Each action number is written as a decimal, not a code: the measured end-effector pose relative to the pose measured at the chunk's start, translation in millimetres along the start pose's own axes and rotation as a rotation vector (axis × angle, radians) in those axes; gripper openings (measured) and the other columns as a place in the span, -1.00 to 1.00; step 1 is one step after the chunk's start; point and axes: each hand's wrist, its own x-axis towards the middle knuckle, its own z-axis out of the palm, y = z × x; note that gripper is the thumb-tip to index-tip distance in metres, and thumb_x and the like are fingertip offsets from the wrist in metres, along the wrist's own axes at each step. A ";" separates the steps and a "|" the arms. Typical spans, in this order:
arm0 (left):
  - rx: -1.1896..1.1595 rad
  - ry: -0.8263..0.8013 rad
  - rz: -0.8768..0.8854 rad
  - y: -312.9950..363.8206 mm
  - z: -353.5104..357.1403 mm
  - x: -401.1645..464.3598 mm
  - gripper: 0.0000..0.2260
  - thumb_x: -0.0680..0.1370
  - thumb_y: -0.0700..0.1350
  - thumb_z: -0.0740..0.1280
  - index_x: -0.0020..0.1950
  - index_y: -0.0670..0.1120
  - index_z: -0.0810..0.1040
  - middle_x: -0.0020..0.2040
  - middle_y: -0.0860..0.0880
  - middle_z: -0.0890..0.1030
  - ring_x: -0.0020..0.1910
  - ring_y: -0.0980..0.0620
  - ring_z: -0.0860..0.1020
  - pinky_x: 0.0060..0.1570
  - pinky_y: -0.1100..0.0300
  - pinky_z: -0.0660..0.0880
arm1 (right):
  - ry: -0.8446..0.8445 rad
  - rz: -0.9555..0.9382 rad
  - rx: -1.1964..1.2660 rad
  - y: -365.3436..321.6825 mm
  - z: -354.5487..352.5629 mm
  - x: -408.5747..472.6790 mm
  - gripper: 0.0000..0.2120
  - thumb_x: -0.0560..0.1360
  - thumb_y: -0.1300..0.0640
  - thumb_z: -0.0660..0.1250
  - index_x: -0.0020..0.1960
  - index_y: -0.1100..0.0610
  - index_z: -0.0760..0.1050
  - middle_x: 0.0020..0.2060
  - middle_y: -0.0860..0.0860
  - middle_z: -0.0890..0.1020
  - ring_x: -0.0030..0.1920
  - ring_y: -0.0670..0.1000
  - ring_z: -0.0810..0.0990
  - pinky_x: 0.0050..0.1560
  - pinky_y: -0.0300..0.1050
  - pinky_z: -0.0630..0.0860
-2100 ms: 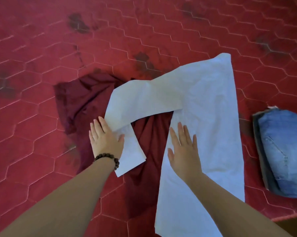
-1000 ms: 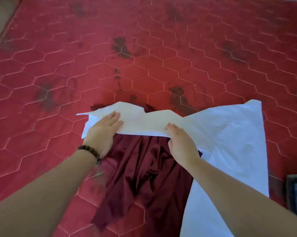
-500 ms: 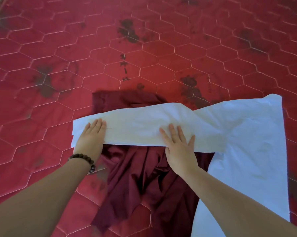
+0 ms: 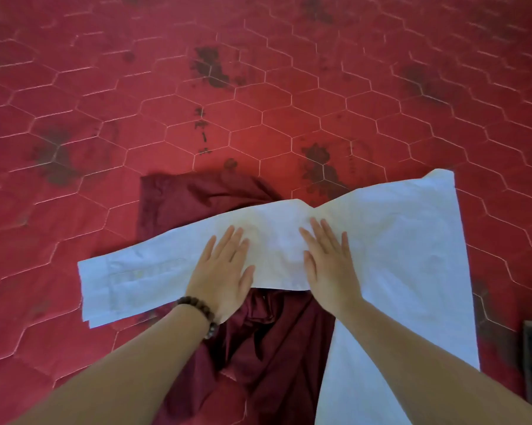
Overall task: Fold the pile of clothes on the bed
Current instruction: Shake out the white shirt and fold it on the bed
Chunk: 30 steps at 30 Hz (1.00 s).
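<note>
shirt [image 4: 411,256] sleeve [image 4: 142,277] stretched left over crumpled garment [image 4: 197,200], bed [image 4: 258,87] beneath

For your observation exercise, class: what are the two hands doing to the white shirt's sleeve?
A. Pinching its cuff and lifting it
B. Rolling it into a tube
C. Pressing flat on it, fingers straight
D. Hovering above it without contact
C: the left hand and right hand lie palm-down with straight fingers on the white sleeve, spread across the maroon garment.

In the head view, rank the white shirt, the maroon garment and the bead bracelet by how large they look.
1. white shirt, largest in view.
2. maroon garment, though the shirt and arms hide part of it, so its true extent is unsure.
3. bead bracelet, by far the smallest.
</note>
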 end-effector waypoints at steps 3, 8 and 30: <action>0.043 -0.056 0.051 39.7 14.9 37.3 -0.44 0.57 0.14 -0.07 0.52 -0.05 0.21 0.56 -0.10 0.08 0.54 -0.13 -0.01 0.47 -0.17 0.01 | -0.071 0.158 -0.108 46.9 -10.2 15.9 -0.40 0.53 -0.07 -0.23 0.51 0.01 0.18 0.55 0.02 0.08 0.55 0.04 -0.05 0.49 0.25 -0.07; 0.102 -0.203 -0.275 41.0 61.7 35.3 -0.36 0.46 0.40 -0.23 0.47 0.26 -0.36 0.53 -0.02 -0.35 0.48 -0.21 -0.37 0.31 -0.45 -0.22 | -0.399 0.273 -0.258 84.2 7.2 19.3 -0.32 0.50 -0.39 -0.13 0.50 -0.22 -0.33 0.51 -0.09 -0.35 0.51 0.04 -0.37 0.44 0.33 -0.25; 0.212 0.088 -0.290 -68.6 25.3 64.2 -0.57 0.55 0.21 0.01 -0.35 -0.07 0.28 -0.55 -0.03 0.40 -0.55 -0.14 0.46 -0.46 0.23 0.18 | -0.071 -0.114 -0.441 144.1 -28.1 137.7 -0.50 0.52 -0.26 0.16 -0.33 0.16 0.32 -0.39 0.20 0.54 -0.36 0.19 0.43 -0.31 -0.01 0.28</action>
